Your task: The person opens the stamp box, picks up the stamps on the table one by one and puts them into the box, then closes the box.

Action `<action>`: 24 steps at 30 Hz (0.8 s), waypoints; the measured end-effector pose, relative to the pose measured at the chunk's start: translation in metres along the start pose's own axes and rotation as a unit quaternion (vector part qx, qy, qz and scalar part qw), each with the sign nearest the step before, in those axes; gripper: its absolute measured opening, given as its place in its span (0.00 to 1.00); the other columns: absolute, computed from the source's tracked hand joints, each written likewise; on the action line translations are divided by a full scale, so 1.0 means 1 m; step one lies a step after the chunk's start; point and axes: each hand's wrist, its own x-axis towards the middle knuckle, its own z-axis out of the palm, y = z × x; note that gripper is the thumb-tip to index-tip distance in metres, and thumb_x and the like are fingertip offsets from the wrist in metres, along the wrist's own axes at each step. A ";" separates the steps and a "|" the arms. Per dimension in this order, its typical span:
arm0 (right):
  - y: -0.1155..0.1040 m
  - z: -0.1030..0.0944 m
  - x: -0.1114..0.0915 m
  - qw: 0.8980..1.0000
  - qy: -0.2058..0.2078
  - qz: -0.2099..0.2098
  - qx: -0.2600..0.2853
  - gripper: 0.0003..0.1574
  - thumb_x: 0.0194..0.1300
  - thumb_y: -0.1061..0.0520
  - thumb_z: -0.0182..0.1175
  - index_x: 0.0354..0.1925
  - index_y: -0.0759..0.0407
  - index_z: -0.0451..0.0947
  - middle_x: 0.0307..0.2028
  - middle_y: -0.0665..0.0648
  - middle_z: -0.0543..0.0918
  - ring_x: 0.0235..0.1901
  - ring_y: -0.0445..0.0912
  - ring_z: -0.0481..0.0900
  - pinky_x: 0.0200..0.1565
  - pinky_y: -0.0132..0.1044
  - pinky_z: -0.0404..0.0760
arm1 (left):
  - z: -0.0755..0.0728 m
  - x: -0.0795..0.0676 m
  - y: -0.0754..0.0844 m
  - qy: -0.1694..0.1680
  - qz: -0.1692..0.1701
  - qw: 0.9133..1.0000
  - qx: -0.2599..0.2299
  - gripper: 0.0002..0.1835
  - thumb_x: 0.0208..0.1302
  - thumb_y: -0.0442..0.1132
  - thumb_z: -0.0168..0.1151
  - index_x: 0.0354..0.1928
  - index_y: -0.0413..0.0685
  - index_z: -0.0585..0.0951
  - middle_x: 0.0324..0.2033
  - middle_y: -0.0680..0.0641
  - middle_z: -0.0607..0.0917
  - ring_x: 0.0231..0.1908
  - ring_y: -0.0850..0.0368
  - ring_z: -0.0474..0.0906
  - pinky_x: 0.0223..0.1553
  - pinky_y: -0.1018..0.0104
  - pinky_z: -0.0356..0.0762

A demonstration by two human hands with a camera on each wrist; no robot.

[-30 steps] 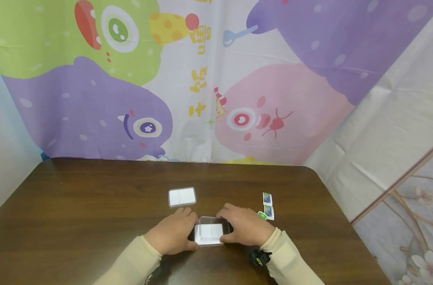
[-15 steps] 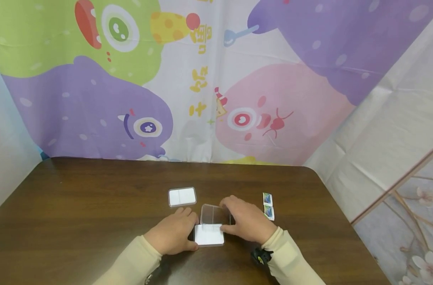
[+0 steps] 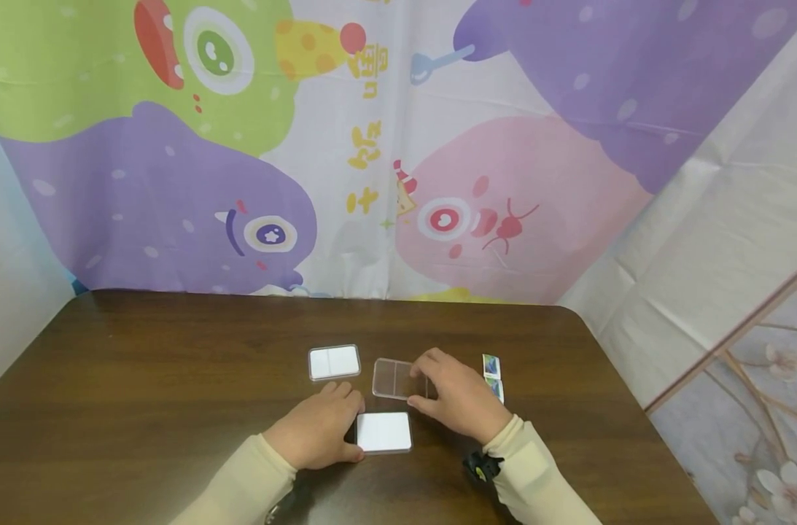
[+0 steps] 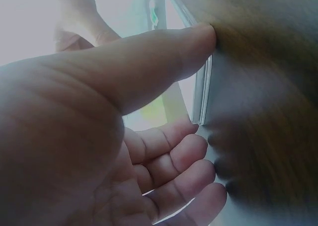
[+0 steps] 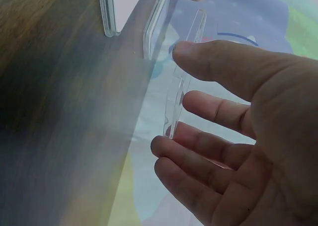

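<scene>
In the head view my left hand (image 3: 319, 426) holds the left end of a shallow clear box bottom (image 3: 383, 432) with a white card stack in it, low on the table. The left wrist view shows the thumb at one corner of the box (image 4: 199, 99) and the index fingertip at the other. Farther back, my right hand (image 3: 462, 394) pinches the right end of a clear plastic lid (image 3: 390, 379). Seen from the right wrist, the lid (image 5: 174, 99) stands edge-on between thumb and fingers, raised off the tabletop.
Behind my left hand lies a second clear box (image 3: 334, 362) with white inside and a line across it. Two small picture stickers (image 3: 492, 367) lie on the brown table (image 3: 175, 364) beyond my right hand. A printed cartoon cloth (image 3: 345, 255) hangs behind the table's far edge.
My right hand has lifted the clear lid off the card box and carried it away from me, past the box's far edge. My left hand has stayed on the box.
</scene>
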 end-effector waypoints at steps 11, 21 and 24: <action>0.002 -0.002 0.000 1.000 0.006 0.012 0.018 0.21 0.62 0.50 0.76 0.49 0.56 0.82 0.49 0.53 0.83 0.39 0.45 0.81 0.40 0.39 0.82 | 0.000 -0.001 0.000 -0.004 0.000 1.000 0.000 0.27 0.50 0.49 0.82 0.44 0.43 0.78 0.37 0.51 0.75 0.40 0.54 0.69 0.44 0.56 0.76; 0.020 -0.010 0.000 0.998 0.034 0.042 0.025 0.19 0.60 0.52 0.77 0.46 0.55 0.83 0.50 0.53 0.83 0.43 0.47 0.83 0.44 0.43 0.83 | 0.000 0.000 0.000 -0.003 0.004 1.000 -0.001 0.27 0.51 0.48 0.82 0.44 0.43 0.77 0.37 0.51 0.74 0.40 0.53 0.68 0.44 0.56 0.76; 0.030 -0.012 0.001 0.997 0.041 0.060 0.018 0.18 0.59 0.52 0.77 0.45 0.55 0.83 0.50 0.53 0.83 0.45 0.47 0.83 0.47 0.45 0.83 | -0.001 -0.001 0.000 -0.003 0.003 1.000 -0.003 0.27 0.51 0.48 0.82 0.44 0.43 0.77 0.37 0.50 0.74 0.40 0.53 0.69 0.43 0.55 0.76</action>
